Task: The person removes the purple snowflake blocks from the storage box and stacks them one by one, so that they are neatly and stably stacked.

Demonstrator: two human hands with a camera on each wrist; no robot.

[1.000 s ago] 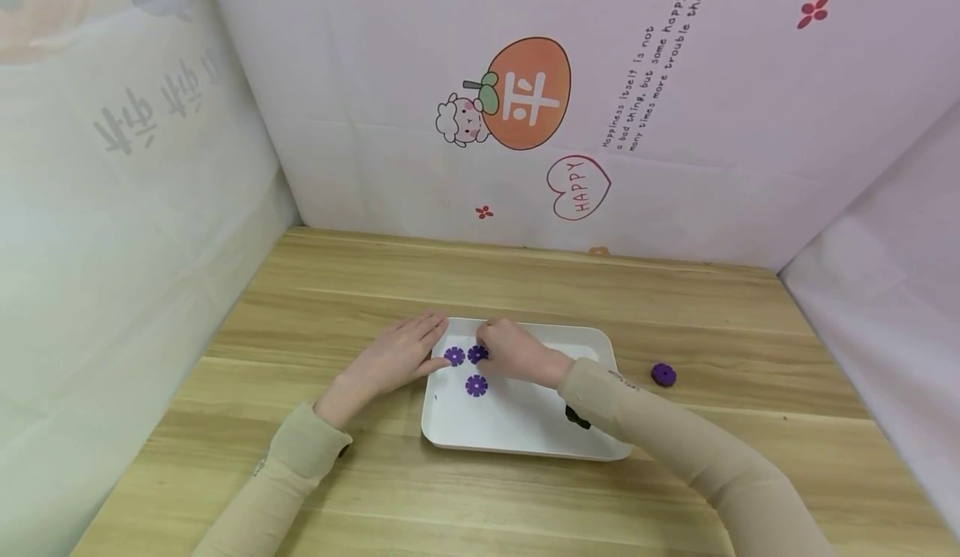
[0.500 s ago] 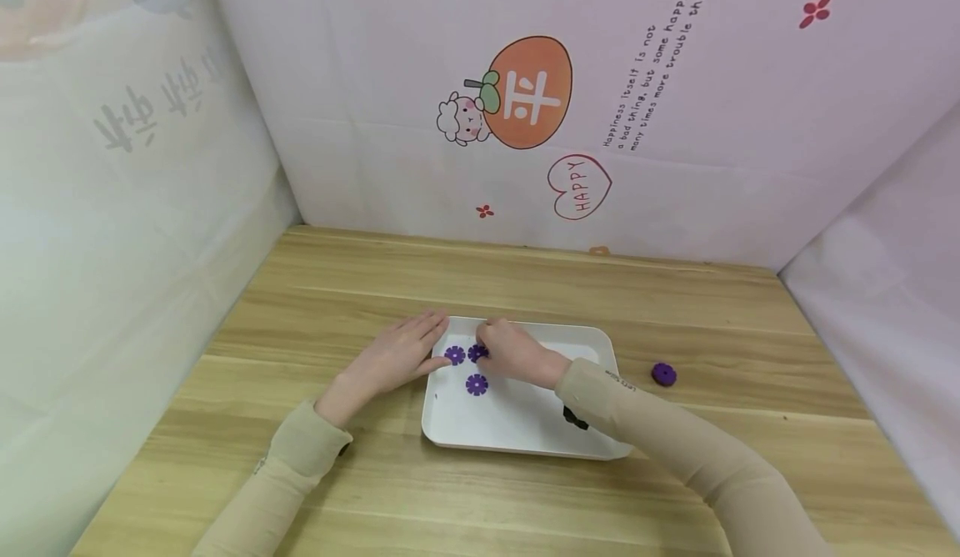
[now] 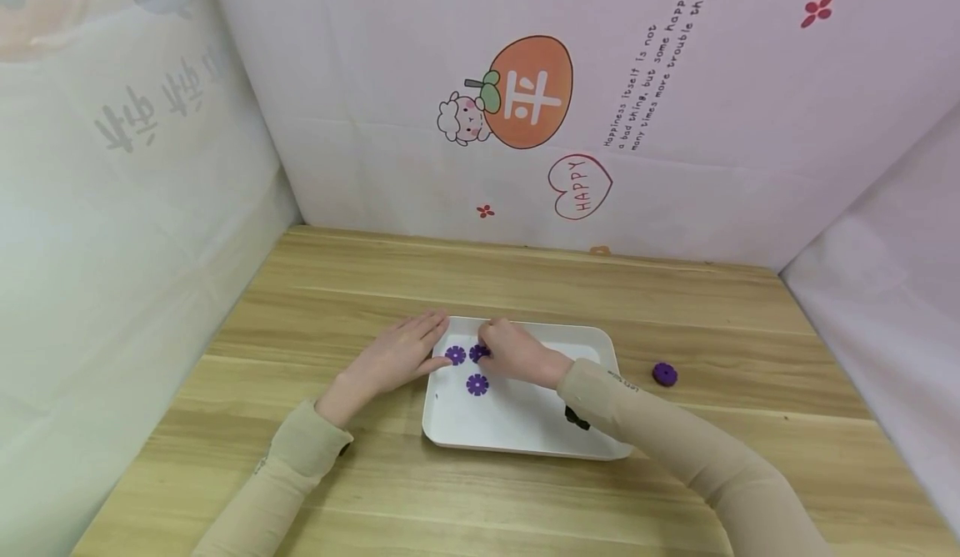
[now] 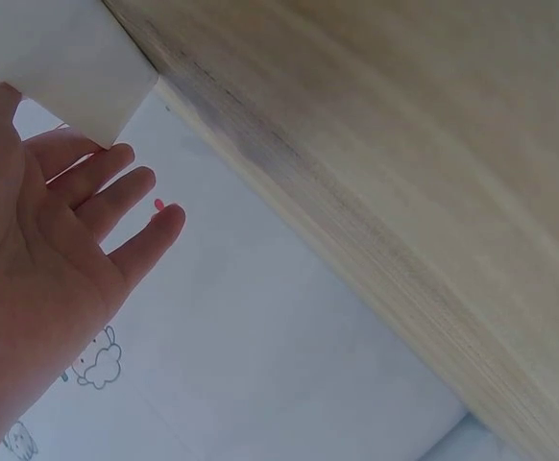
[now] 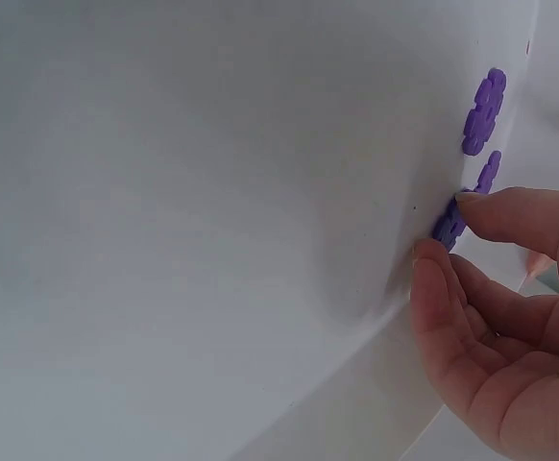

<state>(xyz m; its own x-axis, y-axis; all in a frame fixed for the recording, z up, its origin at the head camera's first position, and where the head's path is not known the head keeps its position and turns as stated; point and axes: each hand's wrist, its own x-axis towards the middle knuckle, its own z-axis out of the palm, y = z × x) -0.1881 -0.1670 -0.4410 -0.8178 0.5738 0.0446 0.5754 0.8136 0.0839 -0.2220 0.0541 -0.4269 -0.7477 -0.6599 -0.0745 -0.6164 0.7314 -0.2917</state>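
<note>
Three purple notched discs lie at the left end of a white tray (image 3: 517,428). One disc (image 3: 455,355) is by my left thumb, and another (image 3: 477,385) is nearer the front. My right hand (image 3: 519,353) pinches the third disc (image 5: 449,227) between thumb and fingertip, partly covering it in the head view. With fingers extended, my left hand (image 3: 402,353) rests at the tray's back left corner. The left wrist view shows those fingertips against the outer wall (image 4: 92,91) of the tray.
To the right of the tray, on the wooden table (image 3: 750,449), sits a purple notched disc piece (image 3: 664,374). A dark item (image 3: 577,418) shows at the right sleeve's cuff. Printed white sheets (image 3: 375,123) stand around the table at the back and sides.
Both hands stay in nearly the same place, with the right hand still at its disc. The discs and the tray show no visible shift.
</note>
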